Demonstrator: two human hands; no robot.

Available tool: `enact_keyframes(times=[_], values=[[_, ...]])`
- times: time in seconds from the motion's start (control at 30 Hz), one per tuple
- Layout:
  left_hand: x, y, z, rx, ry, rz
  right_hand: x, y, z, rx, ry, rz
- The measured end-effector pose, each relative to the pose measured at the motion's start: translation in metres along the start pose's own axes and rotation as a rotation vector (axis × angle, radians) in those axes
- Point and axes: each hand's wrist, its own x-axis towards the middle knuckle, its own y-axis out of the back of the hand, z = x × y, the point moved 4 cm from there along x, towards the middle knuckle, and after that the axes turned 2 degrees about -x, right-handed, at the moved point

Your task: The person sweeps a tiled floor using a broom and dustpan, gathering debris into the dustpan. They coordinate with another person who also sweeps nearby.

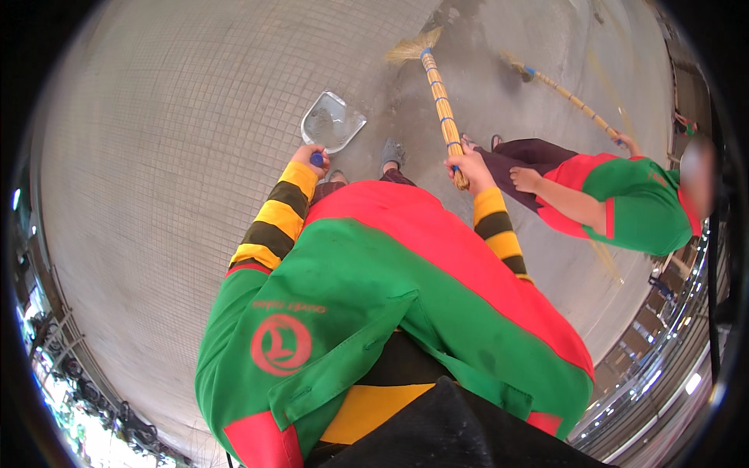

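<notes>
My left hand (310, 155) is closed round the blue-ended handle of a dustpan. The pale dustpan (349, 134) lies ahead of that hand, low over the floor, with some grey dirt in its pan. In my right hand (470, 169) is a long straw broom (441, 101), its bundled stalks tied with blue bands. The broom slants up and away, and its spread bristles (413, 48) are at a darker patch of floor. My fingers wrap the broom near its upper end.
To the right a co-worker (624, 191) in a green and red shirt holds another straw broom (573, 99), angled toward the same dark patch. Small square tiles (172, 117) cover the floor at left; smoother grey floor (538, 39) lies at right. Railings (70, 331) line the left edge.
</notes>
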Motion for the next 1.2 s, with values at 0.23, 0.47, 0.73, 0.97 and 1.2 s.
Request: enact_keyframes(times=[0.23, 0.47, 0.73, 0.97, 1.2], values=[[0.038, -0.007, -0.01, -0.006, -0.087, 0.002, 0.065, -0.023, 0.088, -0.03, -0.179, -0.058], [0.061, -0.003, -0.002, -0.008, -0.023, -0.019, 0.039, -0.028, 0.111, -0.296, -0.241, -0.305], [0.065, -0.006, 0.002, 0.05, -0.083, 0.01, -0.032, 0.031, 0.085, 0.083, -0.315, -0.25], [0.063, -0.018, -0.004, 0.092, -0.076, 0.026, 0.007, 0.017, 0.111, 0.113, -0.215, 0.06], [0.075, -0.017, 0.0, 0.055, -0.052, 0.016, 0.056, -0.026, 0.123, 0.142, -0.467, -0.204]])
